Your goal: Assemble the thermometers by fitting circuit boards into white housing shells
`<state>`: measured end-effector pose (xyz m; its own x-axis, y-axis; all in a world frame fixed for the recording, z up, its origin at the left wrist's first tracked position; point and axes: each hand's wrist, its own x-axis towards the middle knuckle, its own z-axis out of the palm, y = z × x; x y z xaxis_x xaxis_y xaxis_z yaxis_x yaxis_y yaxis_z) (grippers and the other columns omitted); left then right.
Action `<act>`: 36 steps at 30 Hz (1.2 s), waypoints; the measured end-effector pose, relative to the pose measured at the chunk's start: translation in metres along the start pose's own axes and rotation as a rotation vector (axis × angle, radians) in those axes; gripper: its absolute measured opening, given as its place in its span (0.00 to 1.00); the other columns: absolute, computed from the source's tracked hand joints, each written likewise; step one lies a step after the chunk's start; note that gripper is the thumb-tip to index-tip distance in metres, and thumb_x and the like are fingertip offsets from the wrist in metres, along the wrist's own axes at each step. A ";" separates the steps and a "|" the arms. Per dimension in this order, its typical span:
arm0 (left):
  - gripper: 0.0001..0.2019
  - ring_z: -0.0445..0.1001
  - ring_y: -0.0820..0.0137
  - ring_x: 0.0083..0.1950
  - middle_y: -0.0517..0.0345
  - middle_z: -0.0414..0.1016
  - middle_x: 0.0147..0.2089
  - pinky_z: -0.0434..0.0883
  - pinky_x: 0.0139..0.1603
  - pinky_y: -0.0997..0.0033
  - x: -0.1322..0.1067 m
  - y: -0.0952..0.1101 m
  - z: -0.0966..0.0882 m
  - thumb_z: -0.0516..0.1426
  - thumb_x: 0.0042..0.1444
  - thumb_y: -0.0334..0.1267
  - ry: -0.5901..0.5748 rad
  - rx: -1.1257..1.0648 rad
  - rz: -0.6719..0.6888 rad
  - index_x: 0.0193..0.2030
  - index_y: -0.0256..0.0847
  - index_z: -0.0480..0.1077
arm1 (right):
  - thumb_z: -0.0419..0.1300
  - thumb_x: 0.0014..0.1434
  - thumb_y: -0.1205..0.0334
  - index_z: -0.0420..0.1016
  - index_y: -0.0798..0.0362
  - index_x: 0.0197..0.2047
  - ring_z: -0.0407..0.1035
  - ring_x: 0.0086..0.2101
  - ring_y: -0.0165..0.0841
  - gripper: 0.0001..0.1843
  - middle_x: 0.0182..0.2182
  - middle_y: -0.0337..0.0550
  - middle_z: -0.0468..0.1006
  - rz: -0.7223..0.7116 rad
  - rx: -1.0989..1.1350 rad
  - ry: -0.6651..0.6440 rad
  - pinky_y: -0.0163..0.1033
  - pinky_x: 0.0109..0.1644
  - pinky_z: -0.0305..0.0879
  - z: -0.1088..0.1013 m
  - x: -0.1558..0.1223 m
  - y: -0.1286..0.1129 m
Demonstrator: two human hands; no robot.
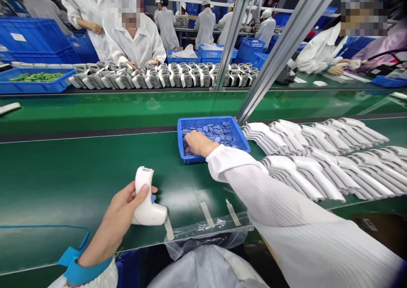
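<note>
My left hand [127, 209] is closed around a white gun-shaped plastic housing [145, 199] with a small blue trigger, held just over the front of the green table. A blue band with a cord circles that wrist. Further out, my right hand [199, 144] reaches into a shallow blue tray [211, 120] of small flat blue plastic parts [219, 131]. Its fingers curl down among the parts; the fingertips are hidden, so what they pinch cannot be made out.
Rows of nested white housing shells [305, 169] lie on the right, beside my right sleeve. Tape strips [207, 214] hold a plastic bag at the front edge. A metal post [286, 51] rises behind the tray. Across the belt, grey-white parts [178, 76] stand before co-workers in white coats.
</note>
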<state>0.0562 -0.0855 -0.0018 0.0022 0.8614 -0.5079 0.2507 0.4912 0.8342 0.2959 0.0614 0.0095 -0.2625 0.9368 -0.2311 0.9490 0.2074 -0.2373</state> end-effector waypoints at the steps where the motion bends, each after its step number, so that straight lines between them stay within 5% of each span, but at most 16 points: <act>1: 0.32 0.74 0.63 0.34 0.47 0.78 0.44 0.69 0.29 0.69 0.000 0.000 0.005 0.59 0.51 0.65 -0.013 0.007 0.032 0.49 0.37 0.72 | 0.66 0.61 0.63 0.78 0.60 0.44 0.76 0.45 0.37 0.10 0.43 0.49 0.80 0.009 0.024 0.018 0.47 0.52 0.72 -0.003 -0.002 -0.001; 4: 0.28 0.73 0.65 0.34 0.50 0.78 0.41 0.68 0.30 0.70 0.000 0.003 0.018 0.55 0.58 0.63 -0.028 0.077 0.197 0.48 0.39 0.71 | 0.62 0.61 0.73 0.80 0.60 0.46 0.75 0.49 0.40 0.10 0.44 0.54 0.82 -0.011 0.129 0.122 0.44 0.56 0.68 -0.014 -0.022 -0.001; 7: 0.21 0.74 0.66 0.39 0.54 0.78 0.40 0.68 0.37 0.70 0.000 0.009 0.028 0.52 0.63 0.57 -0.032 0.187 0.378 0.48 0.41 0.71 | 0.54 0.68 0.68 0.78 0.55 0.55 0.78 0.40 0.34 0.17 0.38 0.46 0.83 -0.061 0.326 0.203 0.38 0.49 0.70 -0.015 -0.056 -0.001; 11: 0.17 0.72 0.70 0.37 0.60 0.76 0.39 0.67 0.37 0.72 -0.002 0.022 0.044 0.53 0.66 0.51 0.006 0.265 0.548 0.55 0.45 0.69 | 0.60 0.64 0.54 0.77 0.57 0.53 0.72 0.26 0.29 0.20 0.26 0.40 0.80 -0.043 1.138 0.225 0.36 0.35 0.70 0.007 -0.099 -0.016; 14: 0.16 0.72 0.71 0.37 0.61 0.77 0.42 0.68 0.37 0.74 -0.003 0.027 0.052 0.53 0.67 0.48 -0.004 0.256 0.615 0.57 0.46 0.68 | 0.67 0.58 0.49 0.80 0.56 0.47 0.70 0.28 0.29 0.20 0.31 0.42 0.80 -0.019 1.400 0.275 0.36 0.35 0.69 0.028 -0.116 -0.031; 18: 0.17 0.75 0.68 0.40 0.58 0.78 0.46 0.69 0.42 0.70 -0.003 0.026 0.054 0.53 0.67 0.48 -0.018 0.335 0.639 0.59 0.46 0.68 | 0.68 0.58 0.53 0.82 0.51 0.44 0.70 0.37 0.30 0.14 0.42 0.43 0.78 -0.069 1.223 0.464 0.36 0.40 0.69 0.034 -0.127 -0.038; 22: 0.15 0.74 0.65 0.48 0.56 0.77 0.53 0.68 0.48 0.65 -0.002 0.021 0.053 0.53 0.68 0.44 -0.012 0.485 0.793 0.59 0.46 0.69 | 0.60 0.66 0.62 0.77 0.50 0.53 0.69 0.41 0.30 0.13 0.45 0.42 0.76 -0.231 0.928 0.416 0.36 0.45 0.67 0.028 -0.140 -0.038; 27: 0.10 0.71 0.65 0.38 0.54 0.78 0.41 0.63 0.45 0.60 0.002 0.017 0.058 0.54 0.66 0.39 0.127 0.687 1.054 0.50 0.39 0.72 | 0.55 0.68 0.67 0.74 0.51 0.48 0.67 0.38 0.30 0.09 0.38 0.41 0.71 -0.223 0.751 0.512 0.36 0.43 0.65 0.043 -0.153 -0.037; 31: 0.08 0.71 0.66 0.42 0.56 0.77 0.42 0.63 0.48 0.60 0.000 0.011 0.060 0.57 0.65 0.41 0.069 0.666 1.022 0.47 0.42 0.72 | 0.55 0.69 0.64 0.70 0.50 0.48 0.68 0.40 0.31 0.05 0.42 0.41 0.72 -0.194 0.738 0.468 0.36 0.44 0.65 0.053 -0.169 -0.027; 36: 0.19 0.62 0.72 0.27 0.60 0.64 0.23 0.59 0.31 0.68 0.008 -0.003 0.078 0.55 0.66 0.39 0.522 0.450 0.864 0.23 0.40 0.61 | 0.53 0.71 0.58 0.67 0.48 0.53 0.69 0.37 0.34 0.10 0.42 0.42 0.74 -0.192 0.551 0.268 0.38 0.40 0.64 0.064 -0.182 -0.028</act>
<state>0.1309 -0.0904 -0.0248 -0.0361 0.8925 0.4496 0.6912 -0.3026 0.6563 0.3061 -0.1326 -0.0027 -0.2982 0.9502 0.0901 0.6419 0.2695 -0.7179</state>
